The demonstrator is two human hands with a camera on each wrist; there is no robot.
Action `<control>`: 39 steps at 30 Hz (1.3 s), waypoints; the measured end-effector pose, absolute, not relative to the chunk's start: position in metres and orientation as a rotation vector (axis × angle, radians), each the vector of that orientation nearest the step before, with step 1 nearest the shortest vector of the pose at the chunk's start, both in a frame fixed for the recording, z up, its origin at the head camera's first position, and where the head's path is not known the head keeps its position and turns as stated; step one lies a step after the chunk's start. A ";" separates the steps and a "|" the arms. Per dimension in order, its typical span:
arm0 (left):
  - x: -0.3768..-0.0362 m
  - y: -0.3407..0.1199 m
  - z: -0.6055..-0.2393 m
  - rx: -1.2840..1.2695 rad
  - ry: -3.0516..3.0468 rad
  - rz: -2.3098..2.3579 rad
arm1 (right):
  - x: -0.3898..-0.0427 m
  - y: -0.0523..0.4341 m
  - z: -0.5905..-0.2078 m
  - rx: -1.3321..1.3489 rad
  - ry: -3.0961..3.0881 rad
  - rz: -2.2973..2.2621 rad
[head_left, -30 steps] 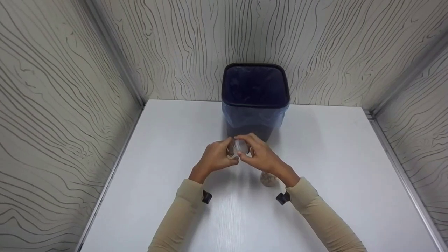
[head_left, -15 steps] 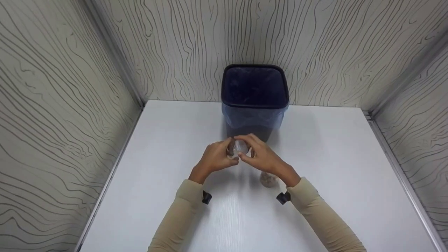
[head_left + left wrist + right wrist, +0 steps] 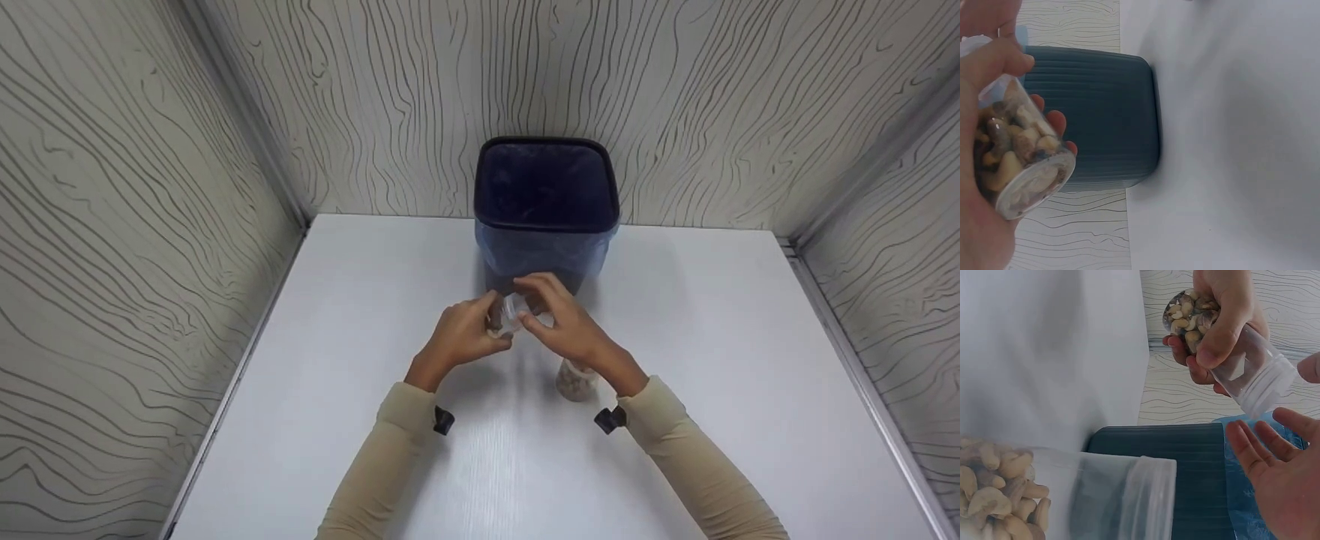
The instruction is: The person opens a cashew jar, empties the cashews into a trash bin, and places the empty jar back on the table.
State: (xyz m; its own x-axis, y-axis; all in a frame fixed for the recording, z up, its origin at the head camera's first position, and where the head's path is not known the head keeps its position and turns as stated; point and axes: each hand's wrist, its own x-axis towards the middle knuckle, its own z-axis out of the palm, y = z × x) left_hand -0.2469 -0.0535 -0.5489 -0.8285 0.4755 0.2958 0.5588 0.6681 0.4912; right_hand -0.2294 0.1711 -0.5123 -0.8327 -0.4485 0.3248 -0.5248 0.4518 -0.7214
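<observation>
My left hand grips a small clear plastic jar partly filled with mixed nuts, held tilted just in front of the bin. The left wrist view shows the jar's base and the nuts between my thumb and fingers. In the right wrist view the jar points its white capped end down toward my right hand. That hand's fingers are straight and its palm is open just beside the cap. In the head view my right hand hovers at the jar's right end.
A second clear jar of cashews stands on the white table under my right wrist, large in the right wrist view. A dark square bin lined with a blue bag stands against the back wall. Patterned walls close three sides.
My right hand has lifted slightly and spread its fingers away from the jar's end. The left hand and jar have tilted a little; the other jar stays put.
</observation>
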 end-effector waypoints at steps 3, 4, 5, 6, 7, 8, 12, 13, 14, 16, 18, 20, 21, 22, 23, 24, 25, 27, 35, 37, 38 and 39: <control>-0.247 -0.054 -0.548 -0.857 -2.746 -0.877 | -0.230 0.172 -0.509 0.823 -2.601 1.336; -0.247 -0.054 -0.548 -0.858 -2.747 -0.876 | -0.229 0.172 -0.508 0.800 -2.609 1.336; -0.247 -0.054 -0.548 -0.860 -2.746 -0.876 | -0.229 0.172 -0.508 0.778 -2.620 1.333; -0.247 -0.054 -0.548 -0.861 -2.745 -0.874 | -0.230 0.172 -0.507 0.758 -2.630 1.335; -0.247 -0.053 -0.547 -0.862 -2.745 -0.870 | -0.230 0.172 -0.507 0.737 -2.640 1.343; -0.247 -0.053 -0.547 -0.863 -2.744 -0.864 | -0.230 0.172 -0.506 0.718 -2.650 1.347; -0.247 -0.053 -0.548 -0.869 -2.731 -0.844 | -0.231 0.171 -0.506 0.659 -2.661 1.386; -0.247 -0.052 -0.548 -0.870 -2.728 -0.841 | -0.232 0.171 -0.506 0.645 -2.663 1.394; -0.248 -0.052 -0.548 -0.870 -2.723 -0.840 | -0.232 0.171 -0.506 0.632 -2.667 1.403; -0.248 -0.052 -0.549 -0.870 -2.718 -0.841 | -0.232 0.171 -0.505 0.607 -2.678 1.428; -0.247 -0.052 -0.549 -0.867 -2.716 -0.842 | -0.233 0.170 -0.505 0.594 -2.684 1.455; -0.247 -0.052 -0.549 -0.863 -2.720 -0.838 | -0.233 0.169 -0.505 0.583 -2.688 1.490; -0.247 -0.052 -0.549 -0.861 -2.723 -0.835 | -0.233 0.169 -0.506 0.581 -2.689 1.501; -0.247 -0.052 -0.549 -0.858 -2.726 -0.834 | -0.233 0.168 -0.506 0.581 -2.690 1.511; -0.247 -0.051 -0.550 -0.856 -2.729 -0.830 | -0.233 0.168 -0.506 0.580 -2.690 1.520; -0.247 -0.051 -0.549 -0.853 -2.732 -0.826 | -0.233 0.168 -0.507 0.578 -2.691 1.528; -0.247 -0.051 -0.549 -0.850 -2.736 -0.819 | -0.233 0.167 -0.507 0.577 -2.690 1.525; -0.247 -0.051 -0.549 -0.844 -2.741 -0.810 | -0.233 0.166 -0.507 0.580 -2.687 1.514; -0.248 -0.051 -0.548 -0.844 -2.742 -0.815 | -0.230 0.165 -0.505 0.593 -2.703 1.450; -0.248 -0.050 -0.548 -0.846 -2.741 -0.805 | -0.229 0.165 -0.504 0.601 -2.701 1.441; -0.248 -0.050 -0.549 -0.848 -2.739 -0.803 | -0.229 0.165 -0.504 0.604 -2.700 1.441; -0.248 -0.050 -0.549 -0.849 -2.739 -0.800 | -0.228 0.165 -0.504 0.608 -2.699 1.439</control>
State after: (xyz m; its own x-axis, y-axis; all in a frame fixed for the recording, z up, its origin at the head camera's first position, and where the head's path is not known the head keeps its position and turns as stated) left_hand -0.2476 -0.0503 -0.5486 -0.8250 0.4773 0.3025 0.5651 0.6950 0.4446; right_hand -0.2283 0.1653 -0.5044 -0.9236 -0.3269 0.2002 -0.3484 0.4979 -0.7942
